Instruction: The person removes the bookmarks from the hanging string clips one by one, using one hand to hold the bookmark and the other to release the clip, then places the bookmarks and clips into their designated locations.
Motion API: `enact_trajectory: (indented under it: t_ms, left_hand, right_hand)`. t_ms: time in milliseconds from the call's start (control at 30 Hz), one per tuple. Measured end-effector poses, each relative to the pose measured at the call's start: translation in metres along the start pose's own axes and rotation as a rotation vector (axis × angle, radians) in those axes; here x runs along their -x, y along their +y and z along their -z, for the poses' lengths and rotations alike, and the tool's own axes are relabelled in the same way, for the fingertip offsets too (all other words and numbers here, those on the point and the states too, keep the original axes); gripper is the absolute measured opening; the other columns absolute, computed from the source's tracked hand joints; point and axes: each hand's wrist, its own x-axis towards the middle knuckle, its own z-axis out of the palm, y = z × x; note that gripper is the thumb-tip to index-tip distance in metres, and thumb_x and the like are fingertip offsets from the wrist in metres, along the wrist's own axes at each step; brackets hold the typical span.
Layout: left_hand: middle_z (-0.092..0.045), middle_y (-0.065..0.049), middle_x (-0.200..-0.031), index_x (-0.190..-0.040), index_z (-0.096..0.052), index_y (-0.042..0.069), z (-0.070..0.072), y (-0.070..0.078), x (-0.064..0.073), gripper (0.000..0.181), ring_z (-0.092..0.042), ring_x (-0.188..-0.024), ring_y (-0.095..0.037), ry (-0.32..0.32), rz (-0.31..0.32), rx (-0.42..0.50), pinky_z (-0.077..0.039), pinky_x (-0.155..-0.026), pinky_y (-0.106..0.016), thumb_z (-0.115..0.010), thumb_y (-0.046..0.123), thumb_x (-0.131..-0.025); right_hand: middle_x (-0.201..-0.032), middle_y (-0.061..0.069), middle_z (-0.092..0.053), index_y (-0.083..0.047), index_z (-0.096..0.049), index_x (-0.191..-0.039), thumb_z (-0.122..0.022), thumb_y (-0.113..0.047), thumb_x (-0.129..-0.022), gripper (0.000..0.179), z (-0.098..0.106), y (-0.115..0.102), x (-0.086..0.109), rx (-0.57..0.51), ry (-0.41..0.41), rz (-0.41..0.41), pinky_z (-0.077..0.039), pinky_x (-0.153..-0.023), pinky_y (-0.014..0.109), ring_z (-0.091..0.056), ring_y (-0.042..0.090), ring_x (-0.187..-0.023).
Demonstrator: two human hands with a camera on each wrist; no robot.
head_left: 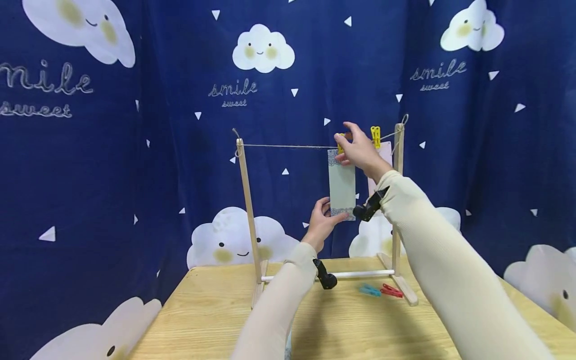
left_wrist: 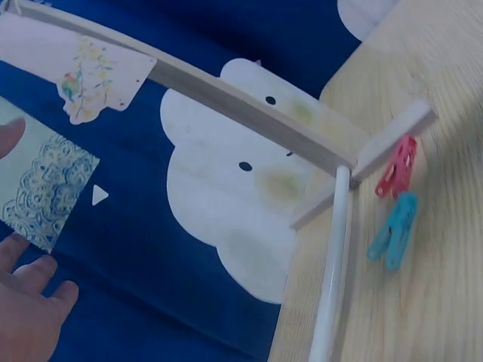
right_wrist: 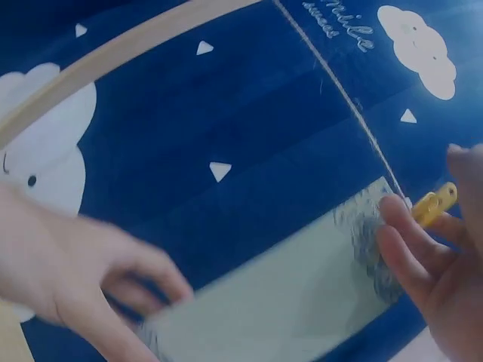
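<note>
A pale green card [head_left: 342, 182] with blue lace-patterned ends hangs upright from a string [head_left: 288, 146]. Near its top, my right hand [head_left: 360, 150] has thumb and fingers about a yellow clothespin [right_wrist: 434, 207] at the string, partly covered by the hand. Lower down, my left hand [head_left: 320, 225] holds the card's bottom end, the thumb over its front and the fingers at the left edge. Just right of these, a second yellow clothespin [head_left: 375, 136] sits on the string above a pink card [left_wrist: 98, 72] with a flower-and-bird print, partly behind my right hand.
The string runs between two wooden posts [head_left: 249, 205] joined by a white rod [head_left: 364, 274] low on the wooden table [head_left: 211, 300]. A blue clothespin [head_left: 370, 290] and a red clothespin [head_left: 391, 291] lie beside the right foot. Behind hangs a dark blue cloud-print curtain [head_left: 189, 175].
</note>
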Motion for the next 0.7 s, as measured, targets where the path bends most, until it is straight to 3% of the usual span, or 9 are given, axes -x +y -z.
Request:
enact_trajectory:
  t_ms: [100,200,300,400,500,700]
  left_hand:
    - [-0.07,-0.007,-0.122,-0.127,-0.063,0.003,-0.006,-0.001,-0.003,0.041,-0.064,-0.116,-0.023,0.012,-0.014,0.014,-0.049,-0.104,-0.038,-0.081,0.01,-0.091]
    - [-0.074,-0.001,-0.095,-0.1,-0.07,0.005,-0.011,-0.004,-0.007,0.012,-0.068,-0.092,-0.013,0.036,-0.016,0.027,-0.053,-0.095,-0.037,-0.078,0.006,-0.092]
    - [-0.073,0.001,-0.086,-0.089,-0.066,0.007,-0.013,-0.006,-0.009,0.011,-0.065,-0.079,-0.01,0.034,-0.012,0.076,-0.056,-0.086,-0.035,-0.075,0.003,-0.093]
    - [-0.071,0.001,-0.087,-0.094,-0.063,0.007,-0.011,-0.008,-0.009,0.01,-0.059,-0.072,-0.01,0.026,-0.003,0.127,-0.057,-0.078,-0.033,-0.072,0.002,-0.095]
    - [-0.07,0.001,-0.092,-0.108,-0.064,0.006,-0.007,-0.008,-0.008,0.01,-0.057,-0.074,-0.01,0.024,0.0,0.103,-0.052,-0.073,-0.029,-0.069,0.006,-0.099]
    - [-0.073,-0.004,-0.113,-0.125,-0.07,0.005,0.0,-0.002,-0.01,0.023,-0.062,-0.106,-0.016,-0.003,-0.05,-0.014,-0.048,-0.1,-0.043,-0.063,0.016,-0.105]
  right_hand:
    - [-0.146,0.02,-0.047,-0.011,-0.02,-0.165,-0.045,-0.033,-0.112,0.062,-0.004,-0.005,-0.004,-0.009,0.005,-0.032,-0.061,-0.072,0.027,-0.07,0.018,-0.079]
    - [-0.135,0.02,-0.052,-0.003,-0.03,-0.161,-0.042,-0.026,-0.113,0.054,-0.004,-0.006,-0.005,-0.023,0.021,-0.059,-0.059,-0.066,0.022,-0.066,0.009,-0.069]
    - [-0.123,0.018,-0.054,0.002,-0.039,-0.156,-0.04,-0.023,-0.114,0.048,-0.004,-0.006,-0.004,-0.054,0.024,-0.072,-0.058,-0.062,0.02,-0.064,0.005,-0.064]
    - [-0.115,0.018,-0.053,0.004,-0.044,-0.152,-0.04,-0.022,-0.114,0.046,-0.004,-0.005,-0.003,-0.086,0.016,-0.077,-0.058,-0.062,0.019,-0.065,0.004,-0.064]
    - [-0.12,0.019,-0.054,0.004,-0.044,-0.151,-0.041,-0.022,-0.114,0.046,-0.003,-0.003,-0.004,-0.097,0.012,-0.075,-0.058,-0.063,0.02,-0.067,0.005,-0.067]
    - [-0.13,0.022,-0.056,0.004,-0.044,-0.151,-0.044,-0.022,-0.113,0.046,0.003,0.0,-0.006,-0.082,0.0,-0.061,-0.06,-0.069,0.022,-0.069,0.009,-0.074]
